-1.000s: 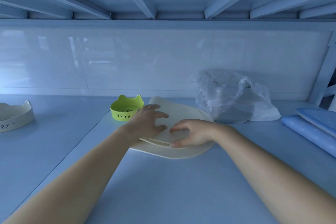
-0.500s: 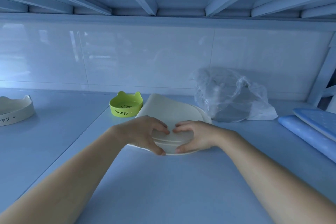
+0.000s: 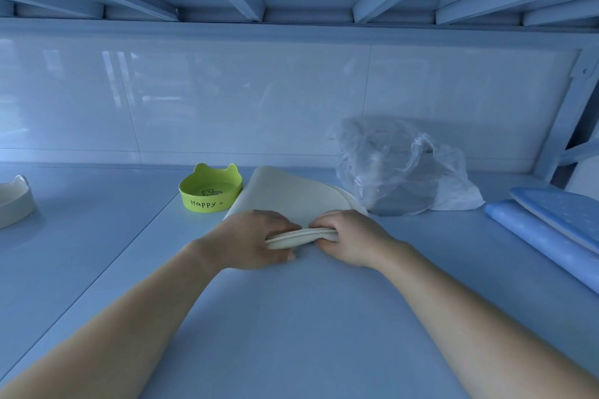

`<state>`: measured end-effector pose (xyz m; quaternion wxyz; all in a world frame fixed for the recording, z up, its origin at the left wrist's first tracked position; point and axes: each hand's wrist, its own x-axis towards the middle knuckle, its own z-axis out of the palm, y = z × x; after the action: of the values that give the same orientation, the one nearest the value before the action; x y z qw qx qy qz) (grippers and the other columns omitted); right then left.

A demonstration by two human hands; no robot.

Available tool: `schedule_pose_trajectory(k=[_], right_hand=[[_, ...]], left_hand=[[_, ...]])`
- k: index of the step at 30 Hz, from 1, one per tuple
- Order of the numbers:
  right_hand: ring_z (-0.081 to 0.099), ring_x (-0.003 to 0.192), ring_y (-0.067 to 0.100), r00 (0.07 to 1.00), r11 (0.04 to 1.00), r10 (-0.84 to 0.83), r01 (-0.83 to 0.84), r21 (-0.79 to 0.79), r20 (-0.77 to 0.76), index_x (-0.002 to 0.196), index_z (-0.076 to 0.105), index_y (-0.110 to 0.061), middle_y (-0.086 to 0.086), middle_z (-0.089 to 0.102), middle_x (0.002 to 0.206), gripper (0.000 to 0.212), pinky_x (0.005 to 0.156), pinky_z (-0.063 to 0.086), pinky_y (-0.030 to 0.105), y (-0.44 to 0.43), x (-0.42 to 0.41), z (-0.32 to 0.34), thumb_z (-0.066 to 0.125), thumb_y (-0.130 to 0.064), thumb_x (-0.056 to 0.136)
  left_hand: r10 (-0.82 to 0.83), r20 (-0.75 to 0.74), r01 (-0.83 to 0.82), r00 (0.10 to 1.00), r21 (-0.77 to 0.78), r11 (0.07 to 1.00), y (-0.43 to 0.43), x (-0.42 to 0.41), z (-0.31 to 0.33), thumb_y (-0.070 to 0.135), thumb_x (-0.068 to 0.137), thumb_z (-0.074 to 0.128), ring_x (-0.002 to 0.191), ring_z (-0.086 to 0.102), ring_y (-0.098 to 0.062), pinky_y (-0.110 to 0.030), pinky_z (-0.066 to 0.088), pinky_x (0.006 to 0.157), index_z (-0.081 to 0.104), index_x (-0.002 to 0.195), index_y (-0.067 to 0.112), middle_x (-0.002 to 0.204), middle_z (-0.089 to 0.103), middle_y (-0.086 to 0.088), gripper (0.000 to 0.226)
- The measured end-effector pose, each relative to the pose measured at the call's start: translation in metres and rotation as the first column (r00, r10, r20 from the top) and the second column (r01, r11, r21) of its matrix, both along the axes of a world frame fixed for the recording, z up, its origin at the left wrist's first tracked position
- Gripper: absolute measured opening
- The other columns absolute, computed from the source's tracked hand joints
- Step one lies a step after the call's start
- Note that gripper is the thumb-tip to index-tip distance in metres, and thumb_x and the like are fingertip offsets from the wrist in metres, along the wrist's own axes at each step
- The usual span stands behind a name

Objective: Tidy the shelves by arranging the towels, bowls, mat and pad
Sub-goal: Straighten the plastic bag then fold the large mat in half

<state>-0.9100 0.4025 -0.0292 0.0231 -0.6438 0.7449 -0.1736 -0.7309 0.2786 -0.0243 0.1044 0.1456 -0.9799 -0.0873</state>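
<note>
Visible body: two hands, two forearms.

Left hand (image 3: 256, 241): bare. Right hand (image 3: 350, 238): bare.

Left forearm (image 3: 129, 317): bare along its full visible length, from the wrist to the lower left frame edge. Right forearm (image 3: 470, 308): bare likewise, from the wrist to the lower right frame edge.

Both wrists are uncovered. Whether a sleeve starts higher up cannot be told. Fingertips are partly hidden.

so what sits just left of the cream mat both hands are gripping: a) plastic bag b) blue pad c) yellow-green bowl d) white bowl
c: the yellow-green bowl marked Happy stands beside the left edge of the cream mat, whose near fold the left hand and right hand grip; the plastic bag lies on its right.
</note>
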Motion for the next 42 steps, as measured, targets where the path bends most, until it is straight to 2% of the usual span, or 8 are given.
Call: schedule_pose_trajectory(k=[6,9,14,20,28,34,38,42], right_hand=[[0.057,0.089,0.018,0.998,1.000,-0.010,0.009,-0.021,-0.059,0.091,0.063,-0.024,-0.006,0.064,0.093,0.019,0.072,0.052,0.039,-0.005,0.002,0.001,0.053,-0.023,0.075],[0.057,0.097,0.016,0.999,1.000,-0.021,0.021,0.007,-0.034,0.104,0.063,-0.032,-0.009,0.064,0.105,0.034,0.077,0.051,0.034,-0.006,0.005,0.005,0.057,-0.018,0.073],[0.058,0.083,0.022,0.998,0.997,-0.059,0.059,0.047,-0.007,0.103,0.065,-0.034,-0.003,0.064,0.093,0.046,0.066,0.051,0.033,-0.010,0.009,0.007,0.045,-0.004,0.075],[0.059,0.086,0.028,0.998,0.997,-0.052,0.054,0.053,-0.042,0.099,0.068,-0.028,0.007,0.066,0.092,0.037,0.071,0.050,0.038,-0.013,0.010,0.005,0.042,-0.005,0.086],[0.056,0.088,0.031,0.997,0.994,-0.059,0.054,-0.095,-0.052,0.098,0.067,-0.024,0.011,0.066,0.094,0.050,0.075,0.051,0.038,-0.032,0.010,0.024,0.038,0.009,0.073],[0.054,0.080,0.032,0.993,0.995,-0.075,0.069,-0.068,-0.090,0.079,0.063,-0.013,0.012,0.062,0.080,0.032,0.064,0.046,0.038,-0.038,0.006,0.022,0.041,0.007,0.067],[0.056,0.095,0.022,0.991,0.996,-0.078,0.074,-0.039,-0.105,0.101,0.066,-0.025,0.001,0.063,0.101,0.043,0.079,0.050,0.034,-0.027,0.003,0.014,0.051,0.002,0.072],[0.055,0.094,0.023,0.986,0.998,-0.067,0.062,-0.033,-0.151,0.100,0.061,-0.024,0.000,0.057,0.099,0.037,0.075,0.051,0.036,-0.022,0.003,0.013,0.056,-0.005,0.069]], left_hand=[[0.082,0.065,-0.083,0.994,0.006,0.997,0.004,0.005,0.015,0.035,0.077,0.065,0.114,0.047,0.000,-0.023,0.040,0.096,0.051,0.123,0.045,0.121,0.053,0.024,0.050],[0.094,0.077,-0.090,0.993,-0.064,0.994,0.010,0.004,0.021,0.023,0.079,0.061,0.117,0.045,0.000,-0.019,0.035,0.094,0.049,0.126,0.043,0.123,0.051,0.025,0.053],[0.114,0.116,-0.113,0.987,-0.018,0.993,0.009,0.004,0.019,0.011,0.079,0.054,0.121,0.045,-0.011,-0.018,0.034,0.083,0.044,0.132,0.038,0.130,0.050,0.013,0.060],[0.219,0.158,-0.214,0.963,-0.050,0.976,0.000,0.004,0.006,0.026,0.074,0.049,0.128,0.031,-0.006,-0.042,0.037,0.087,0.033,0.123,0.063,0.127,0.042,0.019,0.064],[0.340,-0.052,-0.343,0.939,-0.045,0.938,-0.004,-0.005,-0.006,0.008,0.076,0.040,0.104,0.054,-0.021,-0.040,0.047,0.083,0.035,0.133,0.047,0.116,0.058,0.009,0.069],[0.377,-0.084,-0.381,0.922,-0.039,0.924,-0.008,-0.009,-0.012,0.013,0.072,0.045,0.099,0.055,-0.018,-0.038,0.045,0.081,0.049,0.119,0.046,0.103,0.061,0.012,0.057],[0.405,-0.081,-0.410,0.911,-0.072,0.909,-0.010,-0.015,-0.015,0.010,0.069,0.043,0.099,0.055,-0.015,-0.037,0.042,0.085,0.055,0.114,0.044,0.101,0.062,0.015,0.057],[0.458,-0.096,-0.464,0.884,-0.047,0.885,-0.012,-0.022,-0.016,0.005,0.071,0.043,0.089,0.057,-0.021,-0.033,0.039,0.079,0.058,0.108,0.038,0.089,0.064,0.009,0.052]])
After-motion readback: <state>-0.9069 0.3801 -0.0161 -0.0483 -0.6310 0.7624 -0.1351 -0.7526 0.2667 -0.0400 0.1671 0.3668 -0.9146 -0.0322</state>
